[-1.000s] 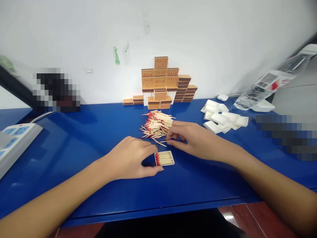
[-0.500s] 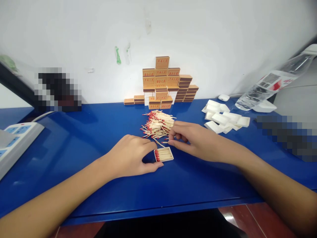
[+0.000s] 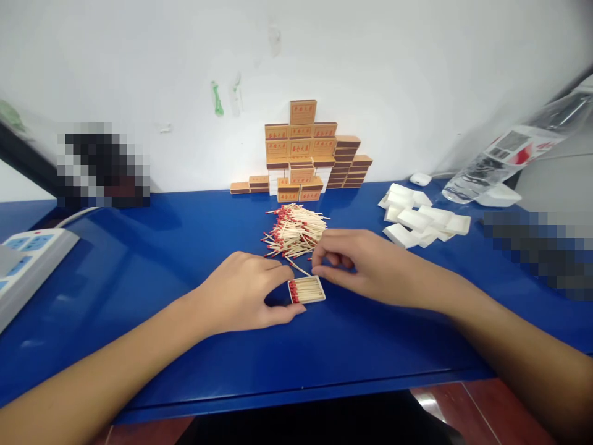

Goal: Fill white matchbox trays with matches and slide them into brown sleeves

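A small white matchbox tray (image 3: 323, 298) lies on the blue table, with red-headed matches (image 3: 306, 290) side by side in it, heads to the left. My left hand (image 3: 248, 289) grips this tray at its left end, thumb on the near side and index finger on the far side. At the tray's far right corner, my right hand (image 3: 347, 262) has thumb and index fingertips pinched together. Whatever they hold, if anything, is hidden. Just beyond both hands is a loose heap of matches (image 3: 299, 230). A stray match (image 3: 299, 267) lies between heap and tray.
Closed orange matchboxes (image 3: 301, 148) stand stacked against the wall. Several empty white trays (image 3: 417, 217) lie in a pile at the right, near a leaning plastic bottle (image 3: 503, 151) and a white earbud case (image 3: 419, 179). A power strip (image 3: 39, 266) sits at the left.
My right hand has come slightly nearer, to the tray's corner. The match that showed at its fingertips is out of sight. My left hand keeps its grip on the tray.
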The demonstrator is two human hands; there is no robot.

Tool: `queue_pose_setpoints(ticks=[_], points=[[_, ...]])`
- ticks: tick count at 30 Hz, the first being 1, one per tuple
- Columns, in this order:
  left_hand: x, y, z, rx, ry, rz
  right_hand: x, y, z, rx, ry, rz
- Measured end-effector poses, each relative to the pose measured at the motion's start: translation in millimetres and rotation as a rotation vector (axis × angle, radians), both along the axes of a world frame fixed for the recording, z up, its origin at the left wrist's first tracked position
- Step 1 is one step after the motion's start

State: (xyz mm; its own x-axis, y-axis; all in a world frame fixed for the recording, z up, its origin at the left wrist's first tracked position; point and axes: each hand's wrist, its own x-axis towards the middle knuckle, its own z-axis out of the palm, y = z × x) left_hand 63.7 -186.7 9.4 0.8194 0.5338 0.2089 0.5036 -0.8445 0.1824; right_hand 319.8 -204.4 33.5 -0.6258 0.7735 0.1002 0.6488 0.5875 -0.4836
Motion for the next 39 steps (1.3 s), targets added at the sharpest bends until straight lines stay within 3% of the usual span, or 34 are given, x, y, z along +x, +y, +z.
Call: queue_pose_setpoints(ticks=[5, 11, 21, 39], points=[[-1, -1, -0.3, -0.007, 0.015, -0.025, 9, 16, -7.0, 0.136, -0.052, -0.110], [-1, 0, 0.5, 0.023, 0.009, -0.022, 13, 21, -11.2, 0.043, -0.125, -0.073], [0, 0, 1.2, 0.011, 0.026, 0.012, -8, -8, 2.0, -0.126, -0.003, 0.046], [0, 0, -0.1, 0.041, 0.012, -0.006, -8, -9, 1.3, -0.143, -0.004, 0.086]])
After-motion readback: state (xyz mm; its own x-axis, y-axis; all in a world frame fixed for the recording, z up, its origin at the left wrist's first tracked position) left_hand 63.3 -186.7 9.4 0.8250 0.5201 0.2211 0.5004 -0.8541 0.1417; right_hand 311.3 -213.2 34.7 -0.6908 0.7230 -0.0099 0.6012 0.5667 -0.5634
